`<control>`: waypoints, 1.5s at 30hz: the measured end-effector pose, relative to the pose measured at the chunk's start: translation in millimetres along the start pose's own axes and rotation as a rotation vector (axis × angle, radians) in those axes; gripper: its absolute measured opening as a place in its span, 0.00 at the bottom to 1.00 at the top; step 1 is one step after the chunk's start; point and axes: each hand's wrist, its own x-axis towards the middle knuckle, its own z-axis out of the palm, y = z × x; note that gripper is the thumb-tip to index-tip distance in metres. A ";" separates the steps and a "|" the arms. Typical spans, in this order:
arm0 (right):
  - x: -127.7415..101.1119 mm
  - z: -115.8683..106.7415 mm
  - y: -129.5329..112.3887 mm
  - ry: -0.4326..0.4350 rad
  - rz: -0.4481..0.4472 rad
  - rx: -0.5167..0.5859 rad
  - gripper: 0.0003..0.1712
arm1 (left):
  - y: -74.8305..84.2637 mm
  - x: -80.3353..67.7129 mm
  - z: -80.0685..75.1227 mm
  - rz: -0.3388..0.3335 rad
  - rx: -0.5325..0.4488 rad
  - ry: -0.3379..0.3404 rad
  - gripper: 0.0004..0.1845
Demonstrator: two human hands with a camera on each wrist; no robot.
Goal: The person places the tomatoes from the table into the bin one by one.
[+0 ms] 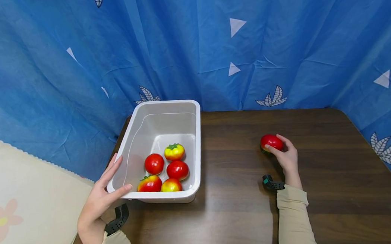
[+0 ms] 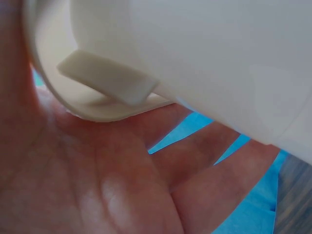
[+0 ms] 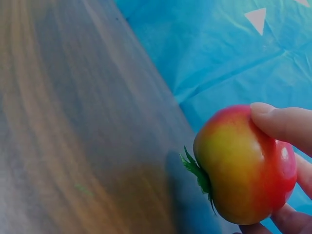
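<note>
My right hand (image 1: 287, 159) holds a red and yellow tomato (image 1: 271, 142) above the right side of the table, thumb on one side and fingers on the other. In the right wrist view, the green leaves of this tomato (image 3: 246, 168) point left, away from the palm. My left hand (image 1: 97, 200) grips the near left corner of a white plastic tub (image 1: 199, 144), its thumb on the front rim and its fingers along the left side. From the left wrist, the palm (image 2: 107, 180) lies against the tub's corner under the rim. Several red and yellow tomatoes (image 1: 154, 164) lie inside.
The dark wooden table (image 1: 234, 209) runs up to a blue curtain (image 1: 211, 46) at the back and right. A pale flowered cloth (image 1: 25, 192) lies to the left. Each wrist wears a black strap mount (image 1: 272, 183).
</note>
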 end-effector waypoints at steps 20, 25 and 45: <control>-17.5 -14.1 -42.1 -0.017 -0.045 -0.025 0.40 | -0.1 -0.1 -0.4 -0.001 0.008 0.003 0.44; -22.1 -15.4 -49.9 -0.008 -0.104 -0.026 0.39 | -0.2 0.1 -0.4 -0.003 0.009 0.004 0.44; -48.4 -21.0 -82.1 0.028 -0.279 -0.009 0.38 | 0.2 0.4 0.2 -0.002 -0.004 -0.002 0.44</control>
